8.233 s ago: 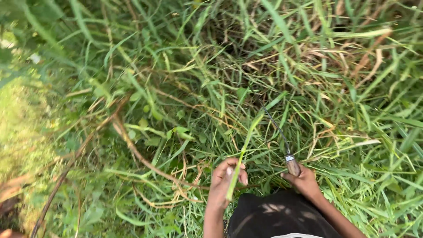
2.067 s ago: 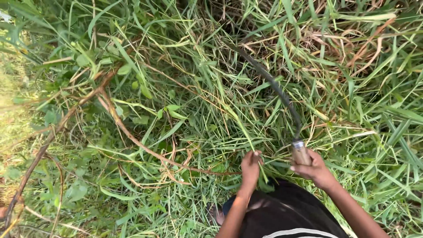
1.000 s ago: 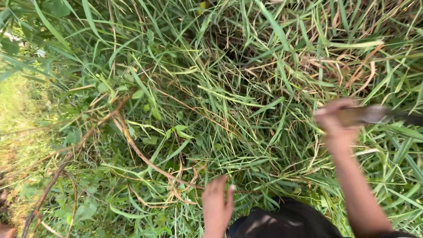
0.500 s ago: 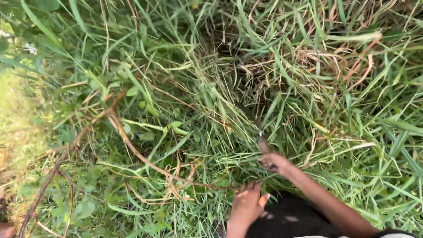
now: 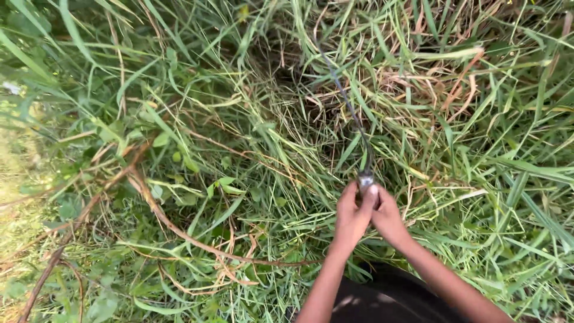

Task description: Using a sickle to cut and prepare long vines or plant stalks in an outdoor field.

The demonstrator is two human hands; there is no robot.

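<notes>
Both of my hands meet at the lower middle of the head view. My right hand [image 5: 387, 216] grips the handle of a sickle [image 5: 357, 139], whose thin dark curved blade runs up and away into tall green grass [image 5: 251, 131]. My left hand [image 5: 351, 214] presses against the same handle from the left, its fingers wrapped near the metal collar. The blade's tip is lost among the grass blades.
Dense long grass, green with some dry brown blades [image 5: 442, 78], fills the whole view. A dry brown woody stem [image 5: 173, 224] curves across the lower left. My dark clothing [image 5: 388, 299] shows at the bottom edge.
My right hand swung the sickle out to the right, then brought it back down in front of me. My left hand has risen from the grass to join the handle.
</notes>
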